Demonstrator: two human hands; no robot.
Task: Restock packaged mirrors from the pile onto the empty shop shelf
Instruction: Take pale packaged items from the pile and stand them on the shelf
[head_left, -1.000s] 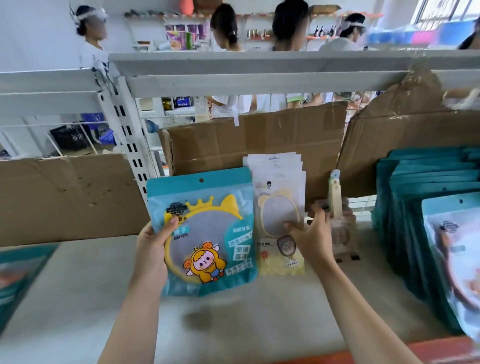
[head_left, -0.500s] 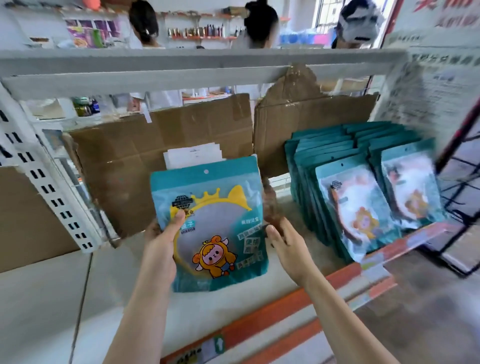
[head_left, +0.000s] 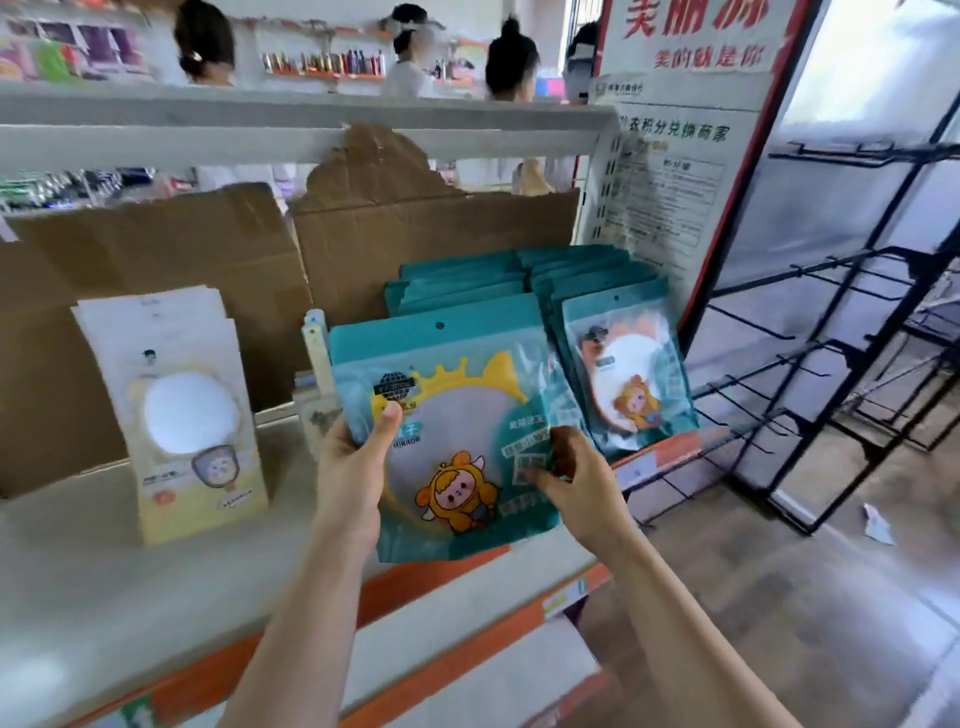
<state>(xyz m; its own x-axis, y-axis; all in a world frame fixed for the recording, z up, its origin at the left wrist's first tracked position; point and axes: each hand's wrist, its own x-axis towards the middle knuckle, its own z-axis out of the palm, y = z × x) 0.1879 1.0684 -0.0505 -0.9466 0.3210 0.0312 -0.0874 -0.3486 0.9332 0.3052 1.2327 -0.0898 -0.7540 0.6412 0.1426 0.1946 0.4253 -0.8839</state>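
Head view, left hand (head_left: 353, 467) and right hand (head_left: 576, 478) holding mirror pack (head_left: 457, 415), teal stack (head_left: 519, 280) behind, cardboard (head_left: 415, 228) beyond

On the pack (head_left: 467, 405) you hold, just right of your left hand's (head_left: 353, 467) thumb, white letters read "MIRROR", with the character "子" above them. The white labels by your right hand (head_left: 576, 478) are too blurred to read. Far above and to the right of that hand, the sign (head_left: 696, 36) shows big red characters "美丽你", cut off at the top, and below them "美的就是你". The poster (head_left: 670, 171) under it has a green heading, "农积分兑换商家"; its small print cannot be read.
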